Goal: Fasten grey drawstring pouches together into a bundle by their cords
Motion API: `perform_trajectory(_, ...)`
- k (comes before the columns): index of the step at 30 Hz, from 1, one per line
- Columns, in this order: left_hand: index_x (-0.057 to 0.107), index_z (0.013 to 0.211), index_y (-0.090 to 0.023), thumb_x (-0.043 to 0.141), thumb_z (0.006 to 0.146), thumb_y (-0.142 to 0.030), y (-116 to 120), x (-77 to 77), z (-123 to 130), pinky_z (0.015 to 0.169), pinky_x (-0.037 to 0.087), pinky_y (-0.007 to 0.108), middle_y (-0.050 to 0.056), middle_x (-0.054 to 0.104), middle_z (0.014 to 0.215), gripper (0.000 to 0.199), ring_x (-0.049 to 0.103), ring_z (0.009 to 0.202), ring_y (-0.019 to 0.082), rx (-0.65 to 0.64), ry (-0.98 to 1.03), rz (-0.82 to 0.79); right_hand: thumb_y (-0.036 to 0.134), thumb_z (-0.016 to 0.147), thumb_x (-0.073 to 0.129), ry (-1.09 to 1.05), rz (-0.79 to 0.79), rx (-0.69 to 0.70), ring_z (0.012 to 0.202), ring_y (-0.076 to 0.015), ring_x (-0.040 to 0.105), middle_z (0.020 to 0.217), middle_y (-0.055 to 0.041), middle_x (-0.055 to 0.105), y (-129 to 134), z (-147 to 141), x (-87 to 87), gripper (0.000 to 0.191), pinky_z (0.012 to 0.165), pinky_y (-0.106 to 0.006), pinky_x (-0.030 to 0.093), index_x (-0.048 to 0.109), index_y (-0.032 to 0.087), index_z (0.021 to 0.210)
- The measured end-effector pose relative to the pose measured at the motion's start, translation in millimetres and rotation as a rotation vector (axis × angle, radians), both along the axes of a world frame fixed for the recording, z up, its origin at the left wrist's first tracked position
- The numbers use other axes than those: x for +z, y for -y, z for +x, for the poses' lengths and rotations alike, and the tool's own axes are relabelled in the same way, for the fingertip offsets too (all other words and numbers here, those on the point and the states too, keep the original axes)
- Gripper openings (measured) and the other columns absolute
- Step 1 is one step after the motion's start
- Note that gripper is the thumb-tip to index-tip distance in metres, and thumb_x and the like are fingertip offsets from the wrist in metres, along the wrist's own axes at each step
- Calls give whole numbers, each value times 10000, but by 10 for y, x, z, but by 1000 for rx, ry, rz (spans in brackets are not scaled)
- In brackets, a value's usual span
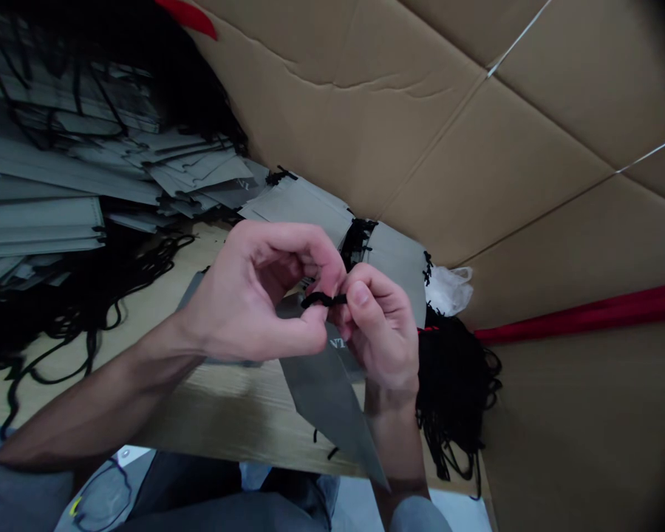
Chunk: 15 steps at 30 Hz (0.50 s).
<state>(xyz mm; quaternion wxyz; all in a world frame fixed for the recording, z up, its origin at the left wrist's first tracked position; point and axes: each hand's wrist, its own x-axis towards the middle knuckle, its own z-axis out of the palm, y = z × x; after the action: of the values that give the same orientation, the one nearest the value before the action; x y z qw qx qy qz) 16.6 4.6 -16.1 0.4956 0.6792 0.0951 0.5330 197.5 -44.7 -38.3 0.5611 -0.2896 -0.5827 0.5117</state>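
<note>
Near the middle of the view, my left hand [260,295] pinches a short black cord [324,299] between thumb and fingers. The cord's other end is in my right hand [385,321], whose thumb and fingers are also closed. Under both hands hangs a grey paper piece [332,399] with light lettering near its top, tilted above the wooden table edge. How the cord joins the paper is hidden by my fingers. Another grey piece lies partly behind my left wrist.
Piles of grey pieces [38,222] and tangled black cords [144,273] fill the left. Stacked grey pieces [399,258], a clear plastic bag [450,290] and a black cord bundle [454,391] lie right of centre. Cardboard [559,244] with a red strap [587,314] stands behind.
</note>
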Motion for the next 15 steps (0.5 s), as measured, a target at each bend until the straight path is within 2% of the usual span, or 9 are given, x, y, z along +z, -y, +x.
perform_trajectory(5, 685, 848, -197, 705, 734, 27, 5, 23, -29, 622, 608, 277, 0, 736, 838, 252, 725, 699, 154, 24, -42, 3, 478, 1136, 709, 16, -21, -7, 565, -104, 487, 677, 58, 599, -37, -8, -31, 347, 592, -252, 454, 649, 244, 887)
perform_trajectory(8, 721, 863, -185, 752, 727, 22, 5, 34, -54, 640, 592, 284, 18, 760, 844, 249, 725, 745, 166, 111, -61, 41, 521, 1143, 686, 56, -5, -40, 606, -116, 522, 721, 40, 614, -56, 40, -18, 373, 613, -262, 468, 661, 247, 891)
perform_trajectory(10, 737, 865, -176, 773, 713, 21, 10, 37, -70, 658, 574, 278, 21, 763, 844, 252, 709, 773, 160, 173, -79, 60, 624, 1151, 618, 116, -6, -74, 646, -135, 549, 759, 16, 621, -54, 89, 0, 467, 624, -281, 477, 678, 246, 884)
perform_trajectory(13, 740, 887, -171, 763, 728, 21, 34, 44, -88, 679, 581, 270, 11, 755, 852, 251, 699, 789, 152, 224, -122, 80, 746, 1141, 522, 216, 40, -120, 659, -149, 514, 758, 2, 584, -30, 137, 16, 602, 601, -298, 423, 659, 238, 850)
perform_trajectory(15, 735, 885, -176, 751, 740, 20, 56, 54, -92, 670, 577, 262, 5, 756, 854, 245, 696, 781, 148, 232, -156, 91, 744, 1137, 543, 282, 113, -159, 653, -144, 456, 735, 15, 537, -14, 132, 17, 595, 587, -300, 359, 644, 233, 847)
